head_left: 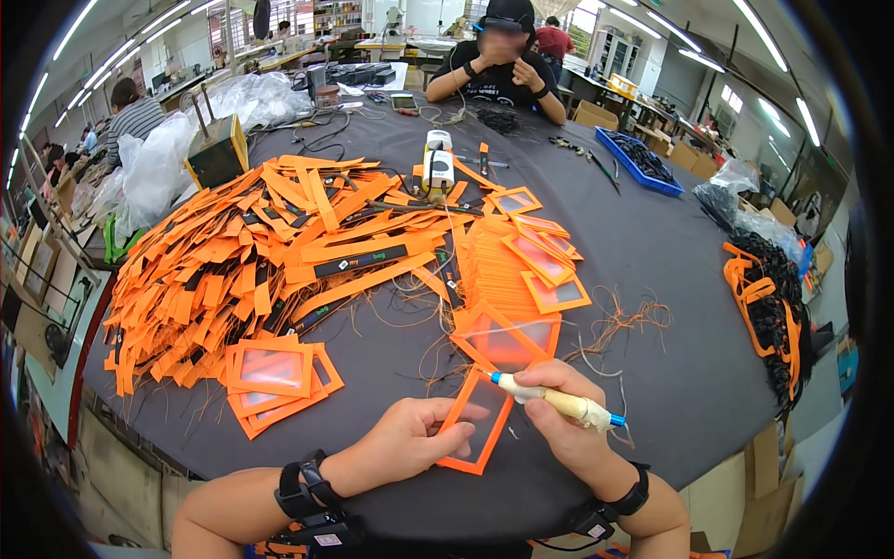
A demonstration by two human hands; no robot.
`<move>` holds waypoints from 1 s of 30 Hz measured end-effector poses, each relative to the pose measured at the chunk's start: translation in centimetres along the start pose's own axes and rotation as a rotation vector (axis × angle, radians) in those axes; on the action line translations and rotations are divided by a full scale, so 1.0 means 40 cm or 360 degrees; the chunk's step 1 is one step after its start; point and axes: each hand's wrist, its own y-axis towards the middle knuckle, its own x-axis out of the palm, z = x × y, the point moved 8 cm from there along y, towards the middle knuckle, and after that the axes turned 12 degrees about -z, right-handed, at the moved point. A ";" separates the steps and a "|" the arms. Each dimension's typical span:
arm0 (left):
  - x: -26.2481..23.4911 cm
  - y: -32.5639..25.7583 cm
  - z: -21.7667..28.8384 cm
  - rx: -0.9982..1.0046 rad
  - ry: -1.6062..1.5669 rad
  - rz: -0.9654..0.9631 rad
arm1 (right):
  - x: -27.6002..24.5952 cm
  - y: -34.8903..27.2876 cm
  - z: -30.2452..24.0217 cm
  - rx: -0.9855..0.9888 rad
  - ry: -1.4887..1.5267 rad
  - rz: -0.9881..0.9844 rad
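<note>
My left hand (399, 442) pinches a clear window panel with an orange fabric border (449, 430) between thumb and fingers, tilted above the dark table. In my right hand (566, 421) is a pen-shaped tool (577, 407) with a cream, wrapped-looking grip and blue ends. Its tip points left, at the panel's upper corner; whether it touches cannot be made out. Just beyond lies a long fanned stack of similar orange-bordered panels (494, 270). A smaller heap of these panels (272, 365) lies to the left of my left hand.
A big pile of orange and black strips (214, 270) covers the table's left side. Loose orange threads (633, 319) lie right of the stack. Beyond are a white-and-yellow device (438, 168), a metal box (216, 154) and a blue tray (643, 163). Another person (503, 70) sits opposite.
</note>
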 end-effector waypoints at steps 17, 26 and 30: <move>0.001 -0.001 0.006 0.0025 0.0015 -0.0006 | 0.001 0.000 0.001 -0.0007 -0.0004 -0.0020; 0.003 -0.002 0.010 0.0001 -0.0010 -0.0011 | 0.002 -0.006 0.014 0.0078 0.0145 -0.0018; 0.002 -0.003 0.010 -0.0022 0.0016 -0.0014 | -0.006 -0.008 0.012 0.0064 0.0156 0.0041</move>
